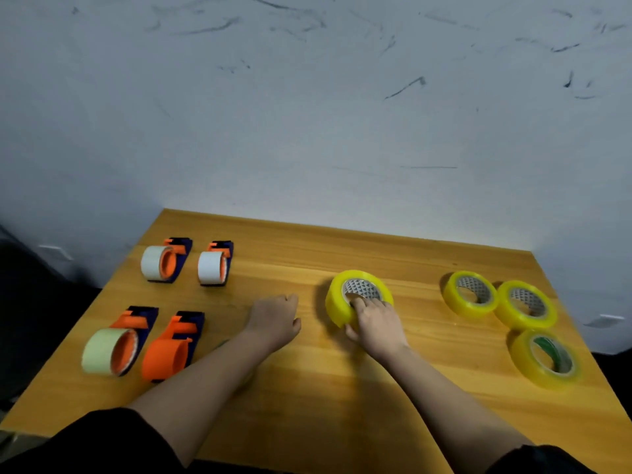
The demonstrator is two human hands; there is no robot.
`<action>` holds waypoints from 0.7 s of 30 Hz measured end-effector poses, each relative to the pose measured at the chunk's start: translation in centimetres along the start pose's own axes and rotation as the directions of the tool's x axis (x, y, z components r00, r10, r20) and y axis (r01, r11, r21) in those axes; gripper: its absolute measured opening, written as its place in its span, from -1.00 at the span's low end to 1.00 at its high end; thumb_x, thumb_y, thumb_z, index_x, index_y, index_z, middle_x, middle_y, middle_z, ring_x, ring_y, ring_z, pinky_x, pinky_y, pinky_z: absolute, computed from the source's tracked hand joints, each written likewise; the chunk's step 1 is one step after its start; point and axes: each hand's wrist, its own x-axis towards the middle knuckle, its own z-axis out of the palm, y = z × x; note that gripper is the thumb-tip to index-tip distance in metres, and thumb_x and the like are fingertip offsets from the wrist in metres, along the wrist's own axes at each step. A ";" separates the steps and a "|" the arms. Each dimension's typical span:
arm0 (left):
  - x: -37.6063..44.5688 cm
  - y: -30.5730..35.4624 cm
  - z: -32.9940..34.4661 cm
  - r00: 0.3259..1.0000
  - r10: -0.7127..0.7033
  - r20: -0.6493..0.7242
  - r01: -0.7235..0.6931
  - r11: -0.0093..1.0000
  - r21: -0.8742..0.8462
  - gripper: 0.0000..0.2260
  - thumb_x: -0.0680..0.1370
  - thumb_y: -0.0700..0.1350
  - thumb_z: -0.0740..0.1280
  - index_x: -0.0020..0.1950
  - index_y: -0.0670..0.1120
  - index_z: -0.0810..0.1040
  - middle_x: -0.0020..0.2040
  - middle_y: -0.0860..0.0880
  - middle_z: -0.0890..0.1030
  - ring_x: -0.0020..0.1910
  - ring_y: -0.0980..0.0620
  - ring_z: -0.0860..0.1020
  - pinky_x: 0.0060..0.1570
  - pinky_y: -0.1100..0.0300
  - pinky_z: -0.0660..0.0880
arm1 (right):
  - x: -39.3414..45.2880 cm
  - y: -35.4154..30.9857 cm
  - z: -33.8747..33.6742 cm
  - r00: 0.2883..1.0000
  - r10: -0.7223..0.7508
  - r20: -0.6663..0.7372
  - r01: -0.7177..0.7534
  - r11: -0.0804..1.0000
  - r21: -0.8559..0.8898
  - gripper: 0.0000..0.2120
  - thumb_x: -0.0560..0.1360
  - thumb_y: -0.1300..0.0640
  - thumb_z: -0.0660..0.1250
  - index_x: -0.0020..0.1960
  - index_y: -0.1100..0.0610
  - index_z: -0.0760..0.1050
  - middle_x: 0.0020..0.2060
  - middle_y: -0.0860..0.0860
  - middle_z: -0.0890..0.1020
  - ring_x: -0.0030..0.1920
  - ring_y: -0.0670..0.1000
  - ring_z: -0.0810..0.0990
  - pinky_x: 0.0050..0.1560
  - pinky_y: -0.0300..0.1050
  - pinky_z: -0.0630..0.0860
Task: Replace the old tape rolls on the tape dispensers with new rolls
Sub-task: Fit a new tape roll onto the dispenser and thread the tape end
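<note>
Yellow-brown wood with a plain grain makes up the desk, which fills the lower half of the frame below a scuffed pale grey wall. Just right of centre, the person's right hand grips a thick yellow roll of clear tape that sits tilted on the desk, with fingers hooked into its patterned cardboard core and the thumb against the outer rim. The left hand lies near the middle of the frame, just left of that roll and apart from it, fingers curled loosely under and holding nothing. At the right of the frame three more yellow tape rolls lie flat in a cluster: a far left one, a far right one touching it, and a near one with a green-printed core. At the left stand four orange and dark blue tape dispensers in two rows. The upper-left dispenser and the upper-right dispenser each carry a thin whitish roll. The lower-left dispenser carries a pale greenish roll, while the lower-right dispenser shows its bare orange drum. Dark sleeves cover the upper arms at the bottom edge.
</note>
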 end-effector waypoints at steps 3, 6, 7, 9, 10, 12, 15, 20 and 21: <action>-1.0 -0.8 0.4 0.998 -0.058 0.024 0.058 0.998 -0.005 -0.67 0.58 0.08 0.17 0.26 -0.06 0.42 0.10 -0.06 0.58 0.04 -0.08 0.56 -0.03 0.07 0.52 | 0.2 -1.0 0.2 1.000 -0.007 0.006 0.007 1.000 -0.006 -0.53 0.56 -0.11 0.20 0.36 0.13 0.32 0.25 0.09 0.53 0.30 0.09 0.45 0.27 -0.07 0.29; -2.1 -2.0 0.7 0.994 -0.098 0.039 0.099 0.995 -0.020 -0.66 0.58 0.08 0.16 0.29 -0.05 0.40 0.14 -0.05 0.57 0.07 -0.06 0.55 -0.06 0.09 0.50 | 0.6 -2.8 0.4 1.000 -0.015 0.022 0.015 1.000 0.009 -0.52 0.56 -0.13 0.20 0.37 0.12 0.31 0.26 0.10 0.52 0.31 0.09 0.44 0.27 -0.07 0.29; -2.4 -2.6 0.8 0.993 -0.111 0.038 0.112 0.993 -0.038 -0.65 0.58 0.08 0.16 0.30 -0.04 0.39 0.15 -0.04 0.57 0.07 -0.06 0.55 -0.07 0.09 0.49 | 0.8 -3.5 0.3 1.000 -0.011 0.020 0.011 1.000 0.018 -0.51 0.56 -0.13 0.20 0.37 0.12 0.30 0.26 0.10 0.52 0.31 0.09 0.45 0.27 -0.07 0.29; -2.6 -4.0 0.6 0.991 -0.130 0.028 0.132 0.989 -0.062 -0.66 0.58 0.08 0.16 0.30 -0.04 0.39 0.15 -0.04 0.57 0.06 -0.05 0.55 -0.10 0.11 0.46 | 1.3 -5.2 0.0 1.000 -0.001 0.020 0.000 0.999 0.041 -0.50 0.56 -0.15 0.19 0.37 0.12 0.30 0.26 0.11 0.52 0.31 0.09 0.45 0.26 -0.07 0.29; -2.7 -4.8 0.4 0.991 -0.135 0.020 0.136 0.988 -0.070 -0.66 0.58 0.08 0.16 0.29 -0.04 0.39 0.15 -0.04 0.56 0.06 -0.05 0.55 -0.11 0.11 0.45 | 1.6 -6.0 -0.1 1.000 0.000 0.007 0.000 0.999 0.050 -0.50 0.55 -0.15 0.19 0.37 0.12 0.30 0.26 0.11 0.52 0.31 0.09 0.45 0.25 -0.06 0.29; -3.0 -6.7 0.2 0.991 -0.131 0.006 0.131 0.987 -0.095 -0.66 0.58 0.08 0.16 0.29 -0.04 0.40 0.16 -0.04 0.56 0.05 -0.06 0.55 -0.12 0.11 0.44 | 2.2 -8.1 -0.1 1.000 -0.001 -0.013 0.002 0.998 0.062 -0.51 0.55 -0.14 0.19 0.36 0.12 0.31 0.27 0.10 0.52 0.31 0.09 0.44 0.24 -0.06 0.29; -3.5 -9.6 0.2 0.996 -0.081 -0.024 0.078 0.991 -0.108 -0.66 0.58 0.08 0.16 0.29 -0.05 0.40 0.14 -0.04 0.56 0.04 -0.06 0.56 -0.13 0.09 0.46 | 3.3 -11.6 -0.1 1.000 0.012 -0.021 -0.011 0.997 0.072 -0.52 0.54 -0.13 0.20 0.35 0.12 0.32 0.26 0.10 0.53 0.31 0.09 0.44 0.24 -0.06 0.29; -5.0 -16.5 0.8 0.999 -0.045 -0.019 0.042 0.989 -0.145 -0.67 0.57 0.07 0.18 0.27 -0.03 0.42 0.15 0.00 0.55 0.11 -0.03 0.53 -0.03 0.08 0.50 | 4.9 -18.4 0.7 0.994 0.111 -0.005 -0.110 0.987 0.118 -0.50 0.55 -0.14 0.20 0.38 0.10 0.31 0.28 0.08 0.52 0.33 0.08 0.43 0.25 -0.07 0.28; -5.4 -17.9 1.0 0.999 -0.039 -0.012 0.037 0.987 -0.159 -0.68 0.56 0.07 0.19 0.27 -0.03 0.42 0.16 0.01 0.54 0.13 -0.02 0.52 -0.01 0.07 0.50 | 5.2 -19.7 0.9 0.991 0.132 -0.002 -0.130 0.983 0.127 -0.50 0.55 -0.14 0.20 0.39 0.09 0.30 0.28 0.08 0.52 0.33 0.07 0.43 0.25 -0.08 0.28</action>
